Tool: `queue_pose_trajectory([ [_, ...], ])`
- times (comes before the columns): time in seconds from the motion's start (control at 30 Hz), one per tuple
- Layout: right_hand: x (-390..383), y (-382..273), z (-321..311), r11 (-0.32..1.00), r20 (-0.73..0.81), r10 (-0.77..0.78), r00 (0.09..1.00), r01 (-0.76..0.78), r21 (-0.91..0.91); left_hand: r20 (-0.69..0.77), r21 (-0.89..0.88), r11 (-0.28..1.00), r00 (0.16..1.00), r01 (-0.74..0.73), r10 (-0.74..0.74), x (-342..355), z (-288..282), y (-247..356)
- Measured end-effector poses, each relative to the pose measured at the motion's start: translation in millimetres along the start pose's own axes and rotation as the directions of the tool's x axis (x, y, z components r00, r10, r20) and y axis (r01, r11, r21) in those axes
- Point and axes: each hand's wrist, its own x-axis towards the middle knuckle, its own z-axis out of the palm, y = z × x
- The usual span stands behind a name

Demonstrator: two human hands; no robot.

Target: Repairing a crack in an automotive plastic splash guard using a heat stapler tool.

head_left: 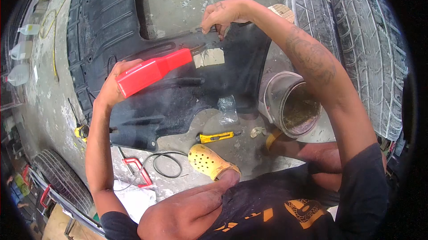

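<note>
A boxy red tool (154,72) slants above a broad, ribbed black panel (174,99).

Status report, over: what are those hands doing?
Left hand holds red tool, tip over black panel. Right hand bent at panel, grip unclear. Yellow knife and bucket beside panel.
</note>
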Motion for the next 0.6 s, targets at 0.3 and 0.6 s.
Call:
queue_pose_trajectory([
  [0.3, -2, 1, 1, 1.000, -0.033, -0.013, 0.999, 0.013, 0.015, -0.031, 0.010, 0.999, 0.999, -0.036, 0.037, 5, -4, 32],
  [0.6, 2, 2, -1, 1.000, -0.006, 0.021, 1.000, -0.021, -0.006, -0.085, -0.067, 0.996, 0.995, -0.066, 0.061, 4, -6, 41],
])
